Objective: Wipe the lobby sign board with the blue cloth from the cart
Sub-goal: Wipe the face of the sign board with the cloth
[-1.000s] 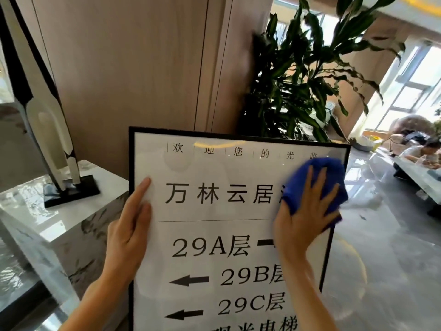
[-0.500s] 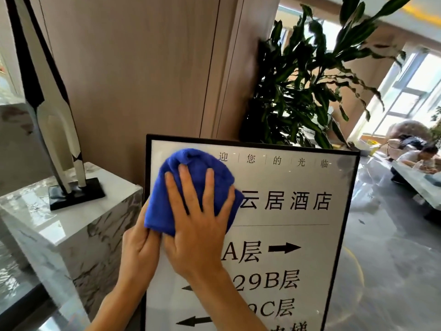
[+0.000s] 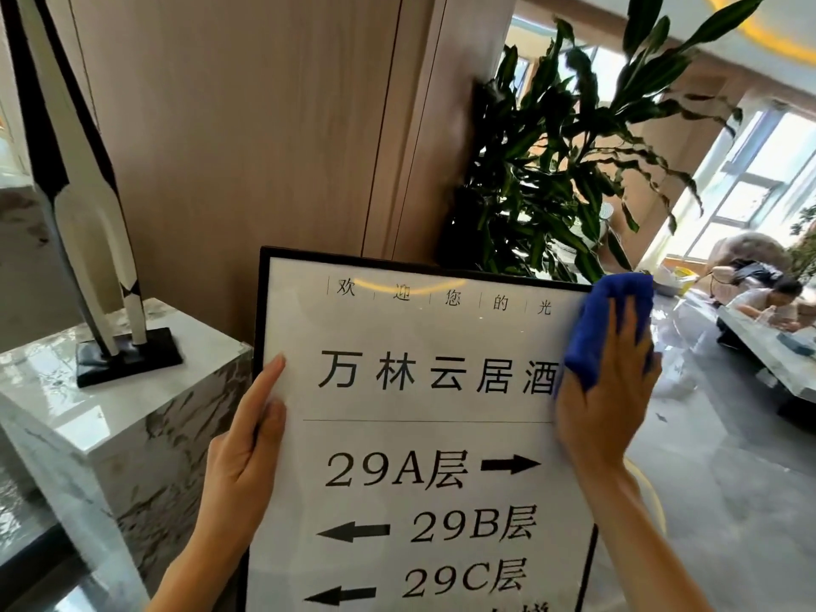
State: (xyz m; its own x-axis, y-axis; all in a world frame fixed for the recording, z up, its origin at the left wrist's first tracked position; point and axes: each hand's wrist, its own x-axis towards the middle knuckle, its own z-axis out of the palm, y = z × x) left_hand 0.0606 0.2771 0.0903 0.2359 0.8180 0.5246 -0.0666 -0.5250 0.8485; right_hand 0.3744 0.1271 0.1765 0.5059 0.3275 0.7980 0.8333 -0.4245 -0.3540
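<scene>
blue cloth (image 3: 607,329) pressed by right hand (image 3: 600,399) on upright sign board (image 3: 419,435).

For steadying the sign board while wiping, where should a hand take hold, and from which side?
Probably the black frame's left edge, approached from the left: the sign board stands upright, and the left hand already lies along that edge. The right hand presses the blue cloth at the upper right corner.

sculpture (image 3: 88,223) on marble plinth (image 3: 88,417) | plant (image 3: 561,170) | person (image 3: 768,298) far R, blurry
</scene>
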